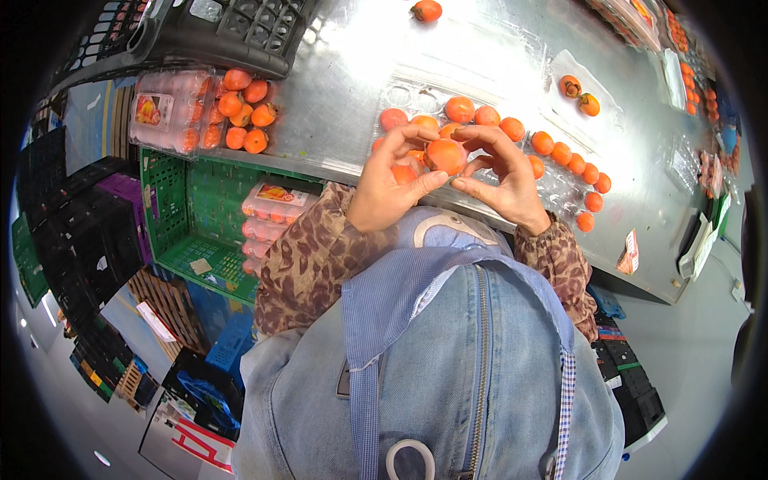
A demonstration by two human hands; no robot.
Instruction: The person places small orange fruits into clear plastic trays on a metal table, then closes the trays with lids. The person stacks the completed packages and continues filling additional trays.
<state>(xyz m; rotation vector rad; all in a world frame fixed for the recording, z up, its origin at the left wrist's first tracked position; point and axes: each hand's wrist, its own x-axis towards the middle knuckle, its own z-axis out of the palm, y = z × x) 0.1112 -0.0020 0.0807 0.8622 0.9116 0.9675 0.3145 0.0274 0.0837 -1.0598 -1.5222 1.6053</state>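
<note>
An orange persimmon (445, 156) is held between my two hands above the near edge of the metal table (336, 90). The thumb and fingers of my left hand (393, 174) grip its left side. My right hand (501, 174) is curled at its right side with fingertips at the fruit; whether they press on it is unclear. Beneath and behind the hands lies a clear plastic tray (414, 99) with several persimmons (460, 109) in it. To the right, more persimmons (561, 153) form a curved row beside clear plastic packaging (558, 186).
A green crate (198, 240) with stacked fruit packs (279, 201) is at lower left. Closed clear packs (171, 114) and loose persimmons (238, 105) sit at the table's left end, near a black crate (240, 36). Two persimmons (579, 96) rest on white sheeting at right.
</note>
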